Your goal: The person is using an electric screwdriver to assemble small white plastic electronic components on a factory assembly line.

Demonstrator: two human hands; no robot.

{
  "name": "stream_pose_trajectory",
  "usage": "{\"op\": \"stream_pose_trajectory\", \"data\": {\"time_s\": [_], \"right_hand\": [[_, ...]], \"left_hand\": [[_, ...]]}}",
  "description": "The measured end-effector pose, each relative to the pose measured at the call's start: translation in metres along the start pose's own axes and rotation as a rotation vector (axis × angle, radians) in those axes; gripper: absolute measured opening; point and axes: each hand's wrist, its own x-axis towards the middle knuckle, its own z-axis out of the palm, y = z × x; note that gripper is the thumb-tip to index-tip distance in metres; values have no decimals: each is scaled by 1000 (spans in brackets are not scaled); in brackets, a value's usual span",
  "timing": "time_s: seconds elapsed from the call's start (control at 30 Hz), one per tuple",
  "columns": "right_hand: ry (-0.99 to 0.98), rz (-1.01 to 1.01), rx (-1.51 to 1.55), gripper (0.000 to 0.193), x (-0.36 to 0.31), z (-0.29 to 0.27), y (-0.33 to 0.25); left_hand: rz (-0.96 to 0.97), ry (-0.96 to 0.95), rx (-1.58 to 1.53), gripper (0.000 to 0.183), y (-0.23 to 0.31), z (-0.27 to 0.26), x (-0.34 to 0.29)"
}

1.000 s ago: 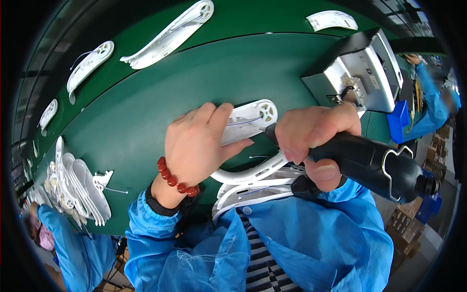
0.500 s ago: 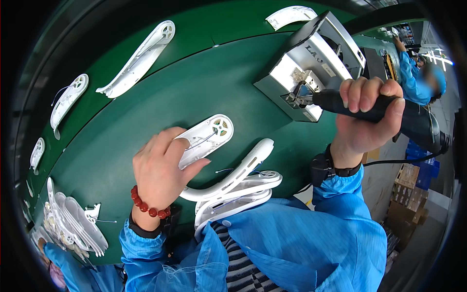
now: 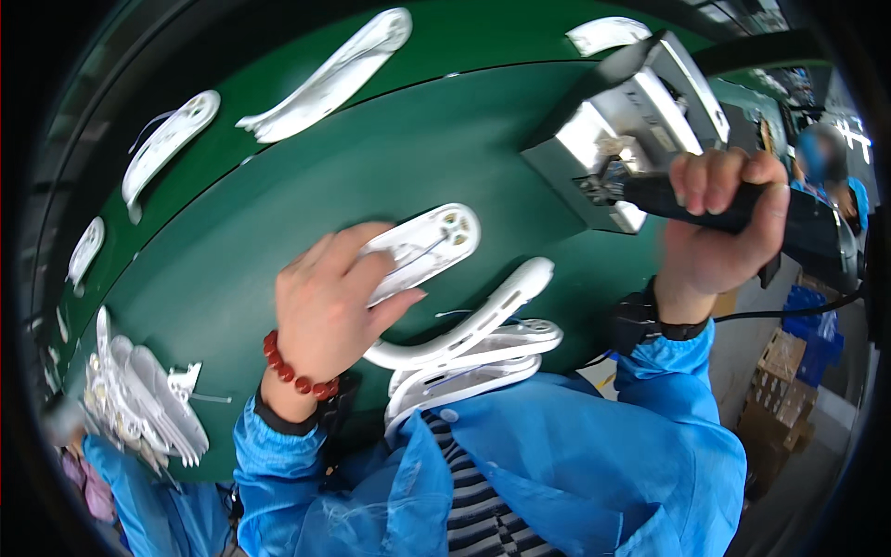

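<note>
My right hand (image 3: 729, 227) is wrapped round a black electric screwdriver (image 3: 650, 195) with a cable at its rear. The screwdriver's metal tip is at the front of a grey box-shaped screw feeder (image 3: 594, 135); whether it touches is blurred. My left hand (image 3: 329, 292) has its fingers on a long white plastic housing (image 3: 459, 243), which lies on the green table with its hollow side up. Inside the housing run a thin blue wire and a round spoked end. My left palm hides its near end.
Just in front of my body several white housings (image 3: 473, 376) are piled, a curved one (image 3: 506, 295) on top. More white parts (image 3: 162, 399) lie at the lower left, beside a person in blue (image 3: 158, 492). White housings (image 3: 343, 70) sit on the green strip beyond the table edge.
The whole view has shifted, so most things appear further right. The housings on the far green strip have moved right along it relative to the table. Both hands keep their holds.
</note>
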Motion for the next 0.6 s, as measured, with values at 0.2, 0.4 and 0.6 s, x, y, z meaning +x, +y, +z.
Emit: {"op": "stream_pose_trajectory", "data": {"time_s": [0.2,0.4,0.6], "right_hand": [[-137,84,205,32,-7,34,9],[-309,213,264,36,-27,108,38],[-296,270,383,32,-27,114,55]], "left_hand": [[96,23,-77,25,-4,2,1],[101,58,-75,24,-12,6,-4],[88,39,-67,23,-11,3,-5]]}}
